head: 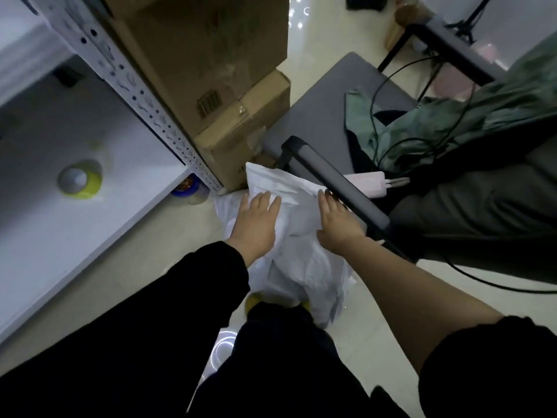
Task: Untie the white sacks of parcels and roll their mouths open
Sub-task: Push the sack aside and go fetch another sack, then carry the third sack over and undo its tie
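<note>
A white sack stands on the pale floor in front of me, crumpled, with a flat white flap or parcel at its top. My left hand lies on the sack's upper left with its fingers straight and spread. My right hand rests on the sack's upper right side, fingers straight, close beside a grey bar. Neither hand grips anything. The sack's tie is not visible.
Stacked cardboard boxes stand just behind the sack. A white metal shelf with a yellow tape roll is at left. A grey trolley handle, its platform with green cloth and cables are at right.
</note>
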